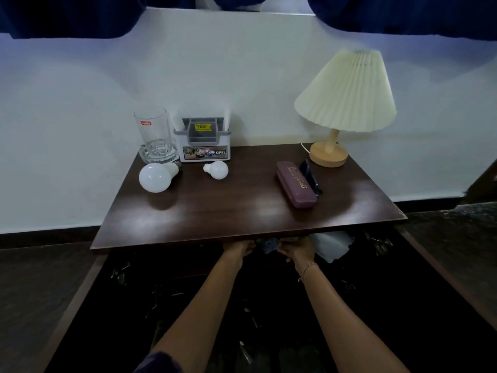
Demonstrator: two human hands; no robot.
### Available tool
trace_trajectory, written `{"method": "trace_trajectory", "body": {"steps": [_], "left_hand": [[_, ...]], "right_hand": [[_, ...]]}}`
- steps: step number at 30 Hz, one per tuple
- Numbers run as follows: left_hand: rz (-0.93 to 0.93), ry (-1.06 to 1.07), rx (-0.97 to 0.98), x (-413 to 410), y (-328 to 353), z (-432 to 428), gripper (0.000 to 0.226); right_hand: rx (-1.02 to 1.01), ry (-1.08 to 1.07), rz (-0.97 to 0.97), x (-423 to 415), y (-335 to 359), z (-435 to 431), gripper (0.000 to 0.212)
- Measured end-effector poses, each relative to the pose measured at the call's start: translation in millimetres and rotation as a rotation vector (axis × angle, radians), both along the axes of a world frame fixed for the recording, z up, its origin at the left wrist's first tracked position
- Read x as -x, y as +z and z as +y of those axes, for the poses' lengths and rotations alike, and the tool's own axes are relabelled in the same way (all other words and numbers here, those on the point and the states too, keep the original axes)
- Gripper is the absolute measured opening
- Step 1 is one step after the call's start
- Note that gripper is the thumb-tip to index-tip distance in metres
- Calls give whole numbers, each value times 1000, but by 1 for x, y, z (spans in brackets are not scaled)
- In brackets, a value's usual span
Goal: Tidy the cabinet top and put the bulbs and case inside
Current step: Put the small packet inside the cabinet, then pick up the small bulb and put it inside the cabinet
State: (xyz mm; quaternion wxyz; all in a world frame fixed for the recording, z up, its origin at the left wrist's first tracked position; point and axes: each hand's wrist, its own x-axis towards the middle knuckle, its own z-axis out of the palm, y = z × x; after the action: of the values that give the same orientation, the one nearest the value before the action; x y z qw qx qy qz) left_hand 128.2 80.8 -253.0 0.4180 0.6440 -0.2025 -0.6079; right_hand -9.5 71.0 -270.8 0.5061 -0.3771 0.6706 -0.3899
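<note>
Reaching with both bare arms into the open cabinet, right under the near edge of the cabinet top (pixel 242 208). With the left hand (pixel 238 249), gripping the left side of a crumpled grey wad (pixel 267 244), fingers curled in against it, tips partly hidden by the edge. With the right hand (pixel 298 250), gripping the wad's right side, fingers curled round it, a thin bracelet (pixel 306 269) on that wrist. Just right of the right hand, inside the cabinet, something white and crumpled (pixel 334 246); too dim to tell more. To either side, the left door (pixel 80 292) and right door (pixel 441 267) swung out toward the near.

On top, away from both hands:
- At the far left, a large bulb (pixel 155 176) on its side, base pointing far and right, just near of a clear glass (pixel 156 135) with a red label.
- Just right of the glass, a grey organiser box (pixel 205 142) with a yellow sticker.
- Just near of that box, a small bulb (pixel 217 170) on its side, base pointing left.
- Well apart to the right, a maroon case (pixel 295 184) lying flat and closed, running from far left to near right, with a dark blue object (pixel 309 173) just beside its right edge.
- At the far right corner, a lamp (pixel 347 103) with a wooden base and a pleated cream shade.

Behind, a white wall.
</note>
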Motion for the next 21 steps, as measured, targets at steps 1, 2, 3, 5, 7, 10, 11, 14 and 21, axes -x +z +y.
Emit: {"method": "trace_trajectory", "body": {"steps": [1, 2, 3, 5, 7, 10, 11, 14, 21], "left_hand": [[9, 11, 14, -1, 0, 0, 24], [6, 23, 28, -2, 0, 1, 18], [1, 34, 47, -3, -1, 3, 14], [-12, 51, 57, -7, -4, 7, 15], [-34, 49, 38, -11, -5, 14, 16], [-74, 33, 18, -17, -1, 32, 23], [-82, 17, 23, -19, 3, 40, 24], [-118, -35, 98, -22, 26, 65, 27], [-148, -135, 315, -37, 99, 98, 27]], "right_hand": [[-5, -22, -23, 0, -2, -1, 10], [-6, -30, -34, 0, -4, -1, 16], [-1, -29, -33, 1, -6, 0, 21], [-5, -7, 33, 0, -8, 5, 25], [-22, -26, 75, -3, -7, 15, 22], [-70, -81, -106, -13, 0, 36, 22], [-80, -66, -187, -16, 5, 44, 24], [-63, 36, -343, -24, 30, 68, 23], [119, 359, -406, -30, 108, 86, 20]]}}
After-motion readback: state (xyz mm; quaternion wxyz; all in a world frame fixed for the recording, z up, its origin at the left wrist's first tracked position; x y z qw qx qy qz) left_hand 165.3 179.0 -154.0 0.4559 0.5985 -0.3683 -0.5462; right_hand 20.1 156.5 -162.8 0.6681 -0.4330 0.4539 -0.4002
